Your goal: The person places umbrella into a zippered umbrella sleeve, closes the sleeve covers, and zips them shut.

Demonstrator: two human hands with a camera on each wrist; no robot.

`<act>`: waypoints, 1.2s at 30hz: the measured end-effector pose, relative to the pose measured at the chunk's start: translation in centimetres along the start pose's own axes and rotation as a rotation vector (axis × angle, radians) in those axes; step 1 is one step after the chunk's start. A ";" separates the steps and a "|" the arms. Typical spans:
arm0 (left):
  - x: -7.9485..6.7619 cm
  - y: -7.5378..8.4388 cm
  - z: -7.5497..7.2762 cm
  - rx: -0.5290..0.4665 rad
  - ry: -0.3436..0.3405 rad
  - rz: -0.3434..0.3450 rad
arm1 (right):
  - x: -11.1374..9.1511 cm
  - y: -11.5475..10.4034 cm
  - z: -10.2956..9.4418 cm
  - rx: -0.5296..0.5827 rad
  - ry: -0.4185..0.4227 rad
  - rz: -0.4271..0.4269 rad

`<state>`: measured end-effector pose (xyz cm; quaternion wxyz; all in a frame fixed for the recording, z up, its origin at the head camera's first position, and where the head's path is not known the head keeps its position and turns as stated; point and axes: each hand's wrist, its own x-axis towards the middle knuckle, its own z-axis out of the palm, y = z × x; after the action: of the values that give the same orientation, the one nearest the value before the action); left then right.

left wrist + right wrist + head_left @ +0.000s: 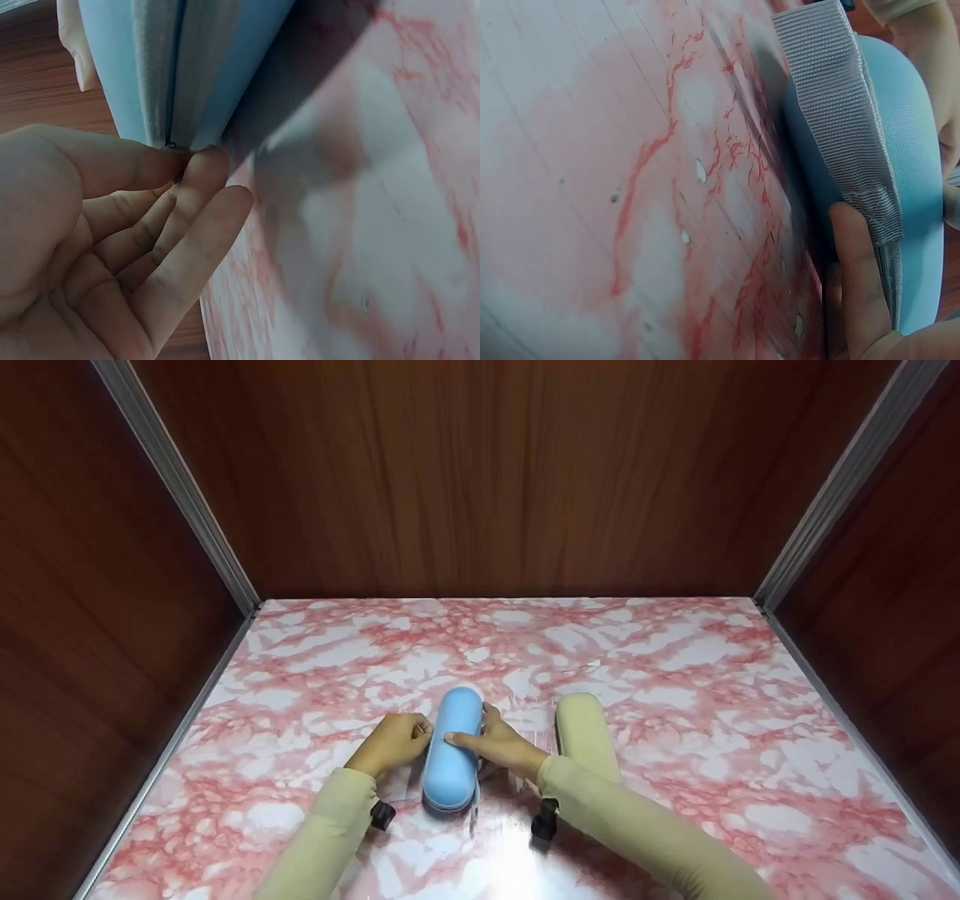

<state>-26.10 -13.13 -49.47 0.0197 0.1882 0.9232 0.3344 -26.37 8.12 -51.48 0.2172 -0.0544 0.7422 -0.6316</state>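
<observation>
A long blue zip case [452, 776] with rounded ends stands on the table in front of me. My right hand [506, 744] grips it from the right, thumb over the top and fingers against the side. A grey woven strap [829, 90] runs along that side in the right wrist view. On the opposite side, my left hand [394, 741] pinches at the end of the zip [171, 90] between thumb and forefinger. The zip pull itself is mostly hidden by the fingertips. The case looks closed along the part of the seam that shows.
A beige case [589, 733] of similar shape lies right of the blue one, partly behind my right forearm. The red and white marbled table [675, 690] has dark wood panels [480, 472] at its back and sides, joined by grey metal strips [180, 472].
</observation>
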 end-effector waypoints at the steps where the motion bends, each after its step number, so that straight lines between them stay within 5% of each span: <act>1: -0.1 0.0 -0.1 0.001 -0.008 -0.001 | 0.0 0.0 0.0 -0.003 0.003 -0.001; 24: -1.6 0.2 -1.4 -0.006 -0.198 0.061 | -0.3 -0.5 -0.3 -0.081 -0.032 -0.047; 36: -2.5 -0.1 -1.6 -0.020 -0.191 0.107 | -0.4 -0.3 0.0 -0.077 -0.009 -0.056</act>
<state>-24.03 -15.05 -48.49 0.0915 0.2679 0.9024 0.3247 -26.08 8.22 -51.05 0.2004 -0.0864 0.7632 -0.6082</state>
